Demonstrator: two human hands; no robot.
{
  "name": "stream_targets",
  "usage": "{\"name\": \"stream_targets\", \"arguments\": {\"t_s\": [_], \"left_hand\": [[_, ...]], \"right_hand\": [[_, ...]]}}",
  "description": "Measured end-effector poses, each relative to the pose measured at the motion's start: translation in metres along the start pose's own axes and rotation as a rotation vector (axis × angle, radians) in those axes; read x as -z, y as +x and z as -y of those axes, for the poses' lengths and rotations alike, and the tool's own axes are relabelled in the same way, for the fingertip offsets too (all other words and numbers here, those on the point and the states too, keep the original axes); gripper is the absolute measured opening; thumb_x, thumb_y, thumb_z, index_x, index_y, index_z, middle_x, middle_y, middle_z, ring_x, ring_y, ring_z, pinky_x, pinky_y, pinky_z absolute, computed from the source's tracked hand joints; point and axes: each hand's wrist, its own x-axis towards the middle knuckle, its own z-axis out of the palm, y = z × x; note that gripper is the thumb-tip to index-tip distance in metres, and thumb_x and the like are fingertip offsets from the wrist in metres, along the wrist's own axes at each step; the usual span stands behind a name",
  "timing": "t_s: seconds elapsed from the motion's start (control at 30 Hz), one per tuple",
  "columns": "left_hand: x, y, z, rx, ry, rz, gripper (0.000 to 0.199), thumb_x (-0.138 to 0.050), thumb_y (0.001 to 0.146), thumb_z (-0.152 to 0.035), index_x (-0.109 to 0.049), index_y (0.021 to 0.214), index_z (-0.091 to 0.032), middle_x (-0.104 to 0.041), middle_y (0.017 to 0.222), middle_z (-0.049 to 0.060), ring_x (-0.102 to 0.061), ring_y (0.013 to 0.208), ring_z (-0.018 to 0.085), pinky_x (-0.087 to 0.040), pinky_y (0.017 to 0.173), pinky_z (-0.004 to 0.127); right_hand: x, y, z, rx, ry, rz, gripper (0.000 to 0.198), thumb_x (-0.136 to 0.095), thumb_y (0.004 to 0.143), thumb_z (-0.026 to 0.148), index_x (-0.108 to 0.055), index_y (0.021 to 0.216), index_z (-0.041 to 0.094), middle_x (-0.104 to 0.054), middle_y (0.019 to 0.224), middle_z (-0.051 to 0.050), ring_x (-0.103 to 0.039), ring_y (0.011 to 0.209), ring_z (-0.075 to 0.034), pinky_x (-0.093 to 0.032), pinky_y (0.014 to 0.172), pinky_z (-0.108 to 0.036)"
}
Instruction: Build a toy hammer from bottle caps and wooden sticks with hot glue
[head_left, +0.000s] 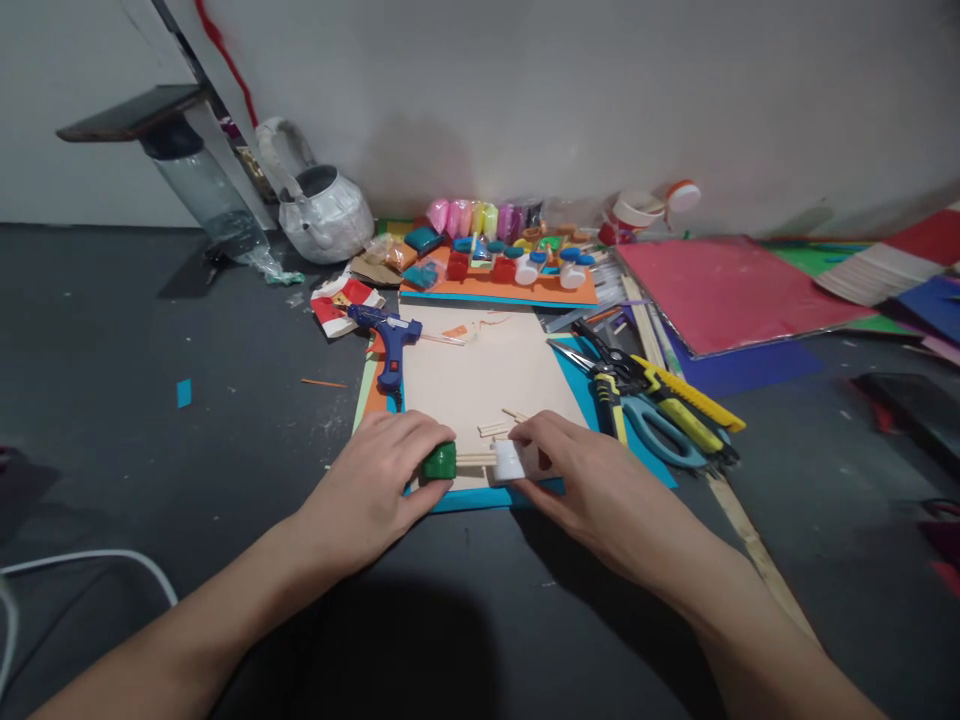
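Observation:
My left hand pinches a small green block-like piece, perhaps a bottle cap. My right hand grips a white piece of similar size. Thin wooden sticks run side by side between the two pieces. All this is at the near edge of a pale board, which lies over blue and other coloured sheets. Several short cut sticks rest on the board just beyond my hands. Fingers hide the outer sides of both pieces.
A blue glue gun lies left of the board. Pliers, blue-handled scissors and a yellow cutter are at the right. Behind stand small capped models, clay packs and a kettle. A red sheet lies far right.

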Motion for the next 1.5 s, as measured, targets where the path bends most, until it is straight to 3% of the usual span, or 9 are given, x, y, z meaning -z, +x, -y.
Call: {"name": "stream_targets", "arguments": {"t_s": [0.77, 1.03, 1.5], "left_hand": [[0.0032, -0.0013, 0.0028, 0.061, -0.005, 0.125, 0.024, -0.062, 0.09, -0.021, -0.057, 0.113, -0.019, -0.066, 0.113, 0.007, -0.06, 0.104, 0.023, -0.046, 0.091, 0.038], [0.003, -0.0013, 0.0031, 0.086, -0.036, 0.114, 0.026, -0.061, 0.09, -0.022, -0.057, 0.115, -0.017, -0.066, 0.115, 0.008, -0.061, 0.106, 0.023, -0.048, 0.092, 0.038], [0.0007, -0.0014, 0.0072, 0.088, -0.004, 0.124, 0.031, -0.063, 0.088, -0.022, -0.057, 0.119, -0.018, -0.066, 0.119, 0.009, -0.061, 0.108, 0.024, -0.049, 0.092, 0.039]], "right_hand": [[-0.0048, -0.0001, 0.0055, -0.012, -0.037, 0.028, 0.015, -0.06, 0.088, 0.014, -0.057, 0.102, 0.019, -0.06, 0.095, -0.005, -0.059, 0.086, -0.022, -0.044, 0.071, -0.032], [-0.0049, -0.0005, 0.0044, 0.007, -0.067, 0.023, 0.009, -0.059, 0.089, 0.016, -0.055, 0.096, 0.02, -0.059, 0.094, -0.004, -0.059, 0.087, -0.023, -0.044, 0.07, -0.033], [-0.0056, -0.0001, 0.0057, -0.006, -0.068, 0.046, 0.013, -0.059, 0.089, 0.016, -0.057, 0.101, 0.019, -0.061, 0.099, -0.006, -0.06, 0.092, -0.025, -0.048, 0.075, -0.036]]}}
